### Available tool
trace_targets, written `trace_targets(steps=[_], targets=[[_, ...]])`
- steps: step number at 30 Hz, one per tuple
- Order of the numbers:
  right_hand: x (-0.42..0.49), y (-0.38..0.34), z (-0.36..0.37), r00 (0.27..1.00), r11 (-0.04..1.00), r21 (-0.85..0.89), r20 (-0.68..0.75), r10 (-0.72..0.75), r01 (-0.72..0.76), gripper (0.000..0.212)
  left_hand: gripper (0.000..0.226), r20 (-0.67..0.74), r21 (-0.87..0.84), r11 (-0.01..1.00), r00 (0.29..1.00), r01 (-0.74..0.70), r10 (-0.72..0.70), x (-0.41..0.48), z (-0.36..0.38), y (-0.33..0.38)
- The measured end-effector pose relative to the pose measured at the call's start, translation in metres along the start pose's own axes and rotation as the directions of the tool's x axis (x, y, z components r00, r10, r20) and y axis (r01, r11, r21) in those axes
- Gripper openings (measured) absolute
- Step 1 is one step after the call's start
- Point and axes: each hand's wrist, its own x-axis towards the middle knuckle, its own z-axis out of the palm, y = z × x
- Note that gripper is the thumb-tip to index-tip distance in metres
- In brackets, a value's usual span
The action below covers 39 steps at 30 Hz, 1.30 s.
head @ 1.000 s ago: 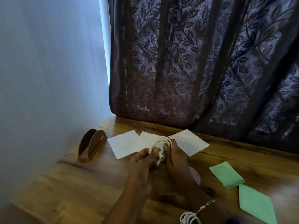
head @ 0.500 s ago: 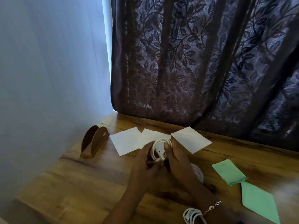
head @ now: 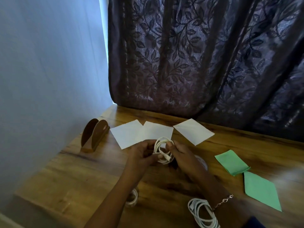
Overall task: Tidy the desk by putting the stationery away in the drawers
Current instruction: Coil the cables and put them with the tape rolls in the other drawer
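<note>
Both hands hold one white cable (head: pixel 162 150) wound into a small ring, just above the desk (head: pixel 82 175). The grip of the left hand (head: pixel 141 155) is curled round the left side of the ring, with the thumb pressed next to the little plug. The grip of the right hand (head: pixel 182 155) pinches the right side, thumb on top. The fingers cover part of the ring, so I cannot tell how many loops it has.

Behind the right hand a round white thing (head: pixel 201 162) peeks out. Most of it is hidden, and I cannot tell what it is. Under the left arm lies a tape roll (head: pixel 133 197), half covered. Near the right wrist, with its bracelet (head: pixel 224 200), lies a second cable (head: pixel 202 213), cut off by the bottom edge.

Just past the hands, three white paper squares (head: pixel 126 135) lie flat in a row, and the two on the left overlap. To the right lie a folded green paper (head: pixel 232 162) and a flat green paper (head: pixel 261 193), touching at their tips.

At the far left stands a brown wooden holder (head: pixel 95 135) with two round sides. The gap between them is dark. A dark leafy curtain (head: pixel 197 63) hangs behind the desk.
</note>
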Motion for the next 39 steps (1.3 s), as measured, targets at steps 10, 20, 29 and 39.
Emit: trace_targets(steps=[10,20,29,39], targets=[[-0.014,0.029,0.000,0.986,0.981,0.105,0.036,0.163,-0.166,0.030,0.030,0.137,-0.025,0.964,0.956,0.264,-0.258,-0.006,-0.002,-0.011],[-0.037,0.066,0.022,0.960,0.955,-0.112,0.022,0.278,-0.274,0.034,0.017,0.242,0.517,0.805,0.853,0.290,-0.463,-0.001,0.003,-0.027],[-0.047,0.077,0.039,0.969,0.917,-0.324,-0.001,0.245,-0.232,0.037,0.011,0.269,0.743,0.650,0.816,0.163,-0.512,0.003,0.013,-0.044],[-0.051,0.086,0.044,0.986,0.875,-0.457,-0.036,0.161,-0.160,0.033,0.017,0.282,0.825,0.565,0.878,-0.016,-0.387,-0.003,0.012,-0.054]])
